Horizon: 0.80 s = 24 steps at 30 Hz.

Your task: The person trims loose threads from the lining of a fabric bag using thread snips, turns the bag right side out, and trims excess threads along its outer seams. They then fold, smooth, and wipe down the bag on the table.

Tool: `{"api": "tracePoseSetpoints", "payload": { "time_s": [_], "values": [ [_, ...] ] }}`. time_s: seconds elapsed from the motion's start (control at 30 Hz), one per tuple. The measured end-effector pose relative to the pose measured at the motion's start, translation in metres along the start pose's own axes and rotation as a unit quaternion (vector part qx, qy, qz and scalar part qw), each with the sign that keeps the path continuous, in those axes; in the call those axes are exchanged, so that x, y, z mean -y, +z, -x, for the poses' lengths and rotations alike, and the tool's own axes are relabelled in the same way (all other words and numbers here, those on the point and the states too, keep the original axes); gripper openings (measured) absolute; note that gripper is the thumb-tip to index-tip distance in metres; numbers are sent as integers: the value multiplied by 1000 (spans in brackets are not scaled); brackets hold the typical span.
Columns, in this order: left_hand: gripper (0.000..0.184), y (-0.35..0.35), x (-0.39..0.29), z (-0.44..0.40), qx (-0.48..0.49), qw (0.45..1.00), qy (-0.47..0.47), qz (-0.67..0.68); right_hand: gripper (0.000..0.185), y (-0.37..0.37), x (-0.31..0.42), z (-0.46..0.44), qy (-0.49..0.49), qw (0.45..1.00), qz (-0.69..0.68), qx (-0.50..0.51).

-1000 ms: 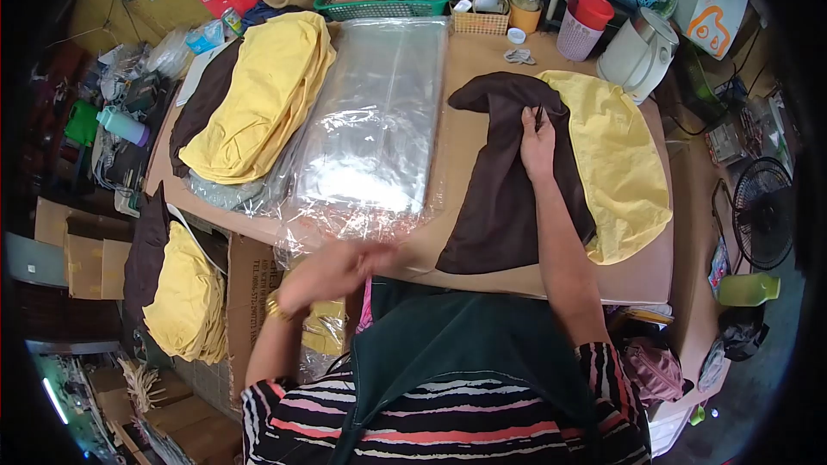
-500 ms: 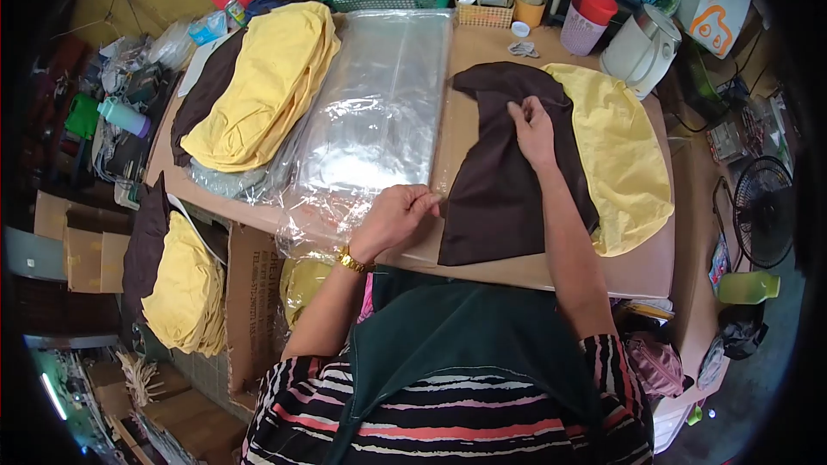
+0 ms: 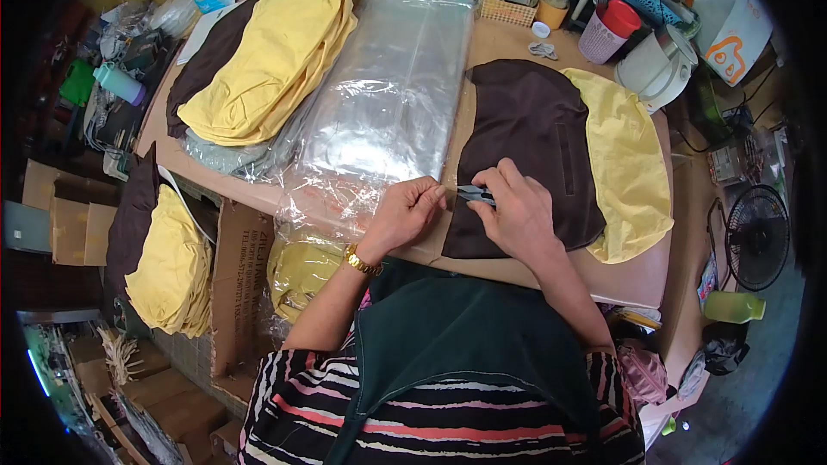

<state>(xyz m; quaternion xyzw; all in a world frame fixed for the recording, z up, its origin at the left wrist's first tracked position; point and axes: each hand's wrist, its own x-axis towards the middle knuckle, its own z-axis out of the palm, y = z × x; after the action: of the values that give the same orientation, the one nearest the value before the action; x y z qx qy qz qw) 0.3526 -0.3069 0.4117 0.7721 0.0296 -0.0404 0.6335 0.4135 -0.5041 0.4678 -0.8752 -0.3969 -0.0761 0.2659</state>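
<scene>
A pile of yellow cloth (image 3: pixel 271 60) lay at the left of the table, with clear plastic sleeves (image 3: pixel 383 112) beside it. Next came the left hand (image 3: pixel 407 217), thumb and finger pinched narrow at the dark cloth's left edge; whether they held anything I couldn't tell. Small snips (image 3: pixel 475 195) pointed left towards it, long axis crosswise, over the cloth's near part, gripped by the right hand (image 3: pixel 520 211). The dark cloth (image 3: pixel 521 112) stretched lengthwise away from the person, beside a yellow piece (image 3: pixel 633 168).
</scene>
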Motion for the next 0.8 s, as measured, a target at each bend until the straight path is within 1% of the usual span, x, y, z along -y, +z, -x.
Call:
{"api": "tracePoseSetpoints", "payload": {
  "time_s": [0.17, 0.27, 0.33, 0.37, 0.4, 0.43, 0.47, 0.5, 0.57, 0.6, 0.63, 0.67, 0.7, 0.73, 0.77, 0.8],
  "values": [
    [31, 3, 0, 0, -4, 1000, 2, 15, 33, 3, 9, -3, -23, 999, 27, -9],
    [32, 4, -5, 1, 5, 999, 2, 40, 32, 9, 6, -3, -5, 1000, 17, 12],
    [22, 2, 1, 1, 11, 997, 32, 64, 37, 15, -1, -3, 26, 1000, -9, 0],
    [22, 6, 0, 1, 11, 997, 32, 63, 37, 20, -6, -3, 26, 1000, -10, -1],
    [22, 14, -3, 2, -45, 997, 29, 53, 40, 25, -12, -5, 64, 997, -6, -37],
    [28, 21, -4, 4, -102, 994, 26, 43, 43, 32, -22, -6, 102, 992, -3, -73],
    [45, 26, 8, 5, -72, 995, 45, -53, 46, 45, -40, -5, 112, 990, 24, -82],
    [45, 31, 4, 8, -70, 995, 47, -54, 46, 54, -58, -6, 113, 990, 26, -84],
    [48, 41, -6, 12, -4, 970, 32, -242, 40, 64, -90, -14, 174, 982, 48, -60],
    [39, 46, 3, 7, -21, 972, 115, -205, 40, 66, -102, -19, 178, 981, 50, -61],
    [39, 46, 12, 6, -17, 972, 116, -204, 37, 66, -113, -25, 188, 978, 58, -63],
    [32, 40, 4, 0, 18, 974, 59, -219, 36, 64, -123, -32, 195, 976, 67, -67],
    [30, 36, 0, -2, 51, 971, 1, -234, 36, 64, -130, -37, 195, 976, 69, -69],
    [32, 36, 9, -4, 4, 979, 35, -202, 34, 65, -135, -42, 190, 976, 78, -78],
    [32, 34, 5, -3, 4, 979, 36, -202, 32, 65, -137, -45, 185, 975, 85, -86],
    [30, 31, 0, -3, 10, 988, -20, -152, 32, 66, -139, -46, 184, 975, 85, -87]
  ]
}}
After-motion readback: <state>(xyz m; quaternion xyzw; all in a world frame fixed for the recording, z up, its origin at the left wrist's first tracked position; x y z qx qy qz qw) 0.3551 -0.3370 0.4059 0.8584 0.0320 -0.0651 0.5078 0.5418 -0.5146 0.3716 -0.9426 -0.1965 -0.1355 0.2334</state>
